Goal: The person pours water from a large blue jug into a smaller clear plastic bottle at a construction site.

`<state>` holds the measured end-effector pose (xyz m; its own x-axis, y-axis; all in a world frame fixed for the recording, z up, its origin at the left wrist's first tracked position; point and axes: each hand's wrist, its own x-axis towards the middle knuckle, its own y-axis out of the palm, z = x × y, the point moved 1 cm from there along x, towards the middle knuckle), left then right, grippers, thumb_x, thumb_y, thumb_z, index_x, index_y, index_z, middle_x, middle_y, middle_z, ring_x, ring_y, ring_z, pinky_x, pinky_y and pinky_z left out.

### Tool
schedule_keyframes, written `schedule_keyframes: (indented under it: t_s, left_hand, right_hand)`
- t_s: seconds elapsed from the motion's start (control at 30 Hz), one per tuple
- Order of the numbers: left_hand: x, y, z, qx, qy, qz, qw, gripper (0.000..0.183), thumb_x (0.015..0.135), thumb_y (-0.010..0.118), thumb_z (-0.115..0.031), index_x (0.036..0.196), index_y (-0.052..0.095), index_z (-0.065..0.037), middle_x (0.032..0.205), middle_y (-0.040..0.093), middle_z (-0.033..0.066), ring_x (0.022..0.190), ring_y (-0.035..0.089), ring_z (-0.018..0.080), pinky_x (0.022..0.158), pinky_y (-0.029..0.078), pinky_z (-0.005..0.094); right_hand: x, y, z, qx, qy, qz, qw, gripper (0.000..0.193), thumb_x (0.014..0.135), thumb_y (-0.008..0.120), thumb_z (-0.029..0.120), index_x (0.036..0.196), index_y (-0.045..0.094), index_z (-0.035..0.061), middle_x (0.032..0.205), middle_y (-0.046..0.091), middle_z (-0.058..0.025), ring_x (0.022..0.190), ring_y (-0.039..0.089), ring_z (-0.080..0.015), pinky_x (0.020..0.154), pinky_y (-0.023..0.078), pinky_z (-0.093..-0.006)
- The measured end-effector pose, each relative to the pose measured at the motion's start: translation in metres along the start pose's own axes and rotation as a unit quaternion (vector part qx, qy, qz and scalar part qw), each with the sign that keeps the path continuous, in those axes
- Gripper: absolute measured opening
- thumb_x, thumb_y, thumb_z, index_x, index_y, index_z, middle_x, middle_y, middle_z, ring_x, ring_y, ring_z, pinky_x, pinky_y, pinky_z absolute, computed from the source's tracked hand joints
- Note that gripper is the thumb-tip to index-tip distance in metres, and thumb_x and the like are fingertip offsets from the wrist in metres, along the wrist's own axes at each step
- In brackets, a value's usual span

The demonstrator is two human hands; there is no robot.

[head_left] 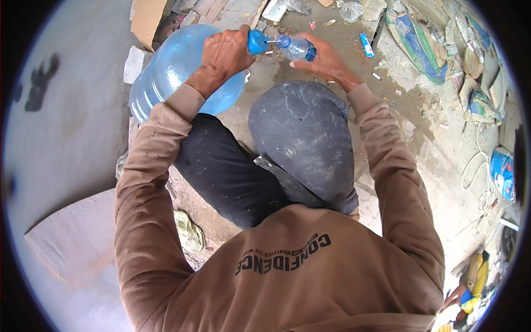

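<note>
A large translucent blue water jug [171,63] lies tilted at my left, its neck turned toward the right. My left hand [225,51] is closed around the neck, just behind the bright blue mouth piece [257,42]. Facing it is a small clear plastic bottle [298,48] with a blue neck and a blue label, held on its side in my right hand [327,62]. A thin shiny strand, seemingly water, spans the short gap between the two mouths. Part of the bottle is hidden by my right fingers. Both hands are beyond my bent knees [301,133].
Cardboard [146,22] leans behind the jug. A small blue-and-white packet [366,44] and scraps litter the dusty floor. Crumpled woven sacks [417,47] lie at the far right, with white cord [478,166] and a blue bag [502,172] nearer. A pale board [77,238] stands at lower left.
</note>
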<state>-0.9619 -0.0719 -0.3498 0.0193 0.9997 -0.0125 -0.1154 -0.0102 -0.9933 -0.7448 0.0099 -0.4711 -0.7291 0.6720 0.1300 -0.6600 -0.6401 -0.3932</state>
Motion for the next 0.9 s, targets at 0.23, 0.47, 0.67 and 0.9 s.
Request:
schedule_keyframes:
  t_s: [0.23,0.47,0.67,0.9]
  left_hand:
    - [-0.023,-0.037,0.031,-0.039,-0.092,-0.065,0.993,0.043,0.065,0.077,-0.029,0.104,0.068,-0.011,0.081,0.071,0.0156,0.076,0.069,0.0368,0.067,0.055,0.0464]
    - [-0.033,-0.045,0.046,-0.068,-0.104,-0.118,0.985,0.049,0.064,0.077,-0.027,0.110,0.069,-0.012,0.084,0.071,0.0163,0.080,0.069,0.0371,0.071,0.056,0.0463]
    - [-0.034,-0.044,0.054,-0.047,-0.094,-0.134,0.985,0.047,0.064,0.077,-0.029,0.108,0.070,-0.013,0.086,0.073,0.0154,0.077,0.071,0.0338,0.070,0.056,0.0463]
    - [-0.017,-0.041,0.036,-0.052,-0.076,-0.086,0.992,0.048,0.064,0.078,-0.026,0.109,0.070,-0.010,0.084,0.072,0.0167,0.080,0.070,0.0357,0.072,0.055,0.0448]
  right_hand:
    - [0.023,0.024,0.040,0.049,-0.033,-0.005,0.998,0.068,0.072,0.083,0.040,0.123,0.058,0.0018,0.114,0.064,-0.0148,0.104,0.062,-0.0251,0.088,0.050,-0.0368]
    - [0.035,0.044,0.013,0.201,0.293,0.045,0.934,0.057,0.084,0.072,0.046,0.121,0.058,0.0056,0.108,0.064,-0.0071,0.097,0.064,-0.0196,0.084,0.054,-0.0393]
    - [0.027,0.040,-0.029,0.531,0.416,0.025,0.737,0.051,0.089,0.062,0.048,0.121,0.058,0.0087,0.111,0.065,-0.0098,0.096,0.067,-0.0257,0.084,0.057,-0.0439]
    - [0.010,0.037,-0.034,0.595,0.429,-0.024,0.679,0.048,0.090,0.061,0.048,0.117,0.059,0.0086,0.108,0.066,-0.0094,0.099,0.065,-0.0276,0.088,0.055,-0.0455]
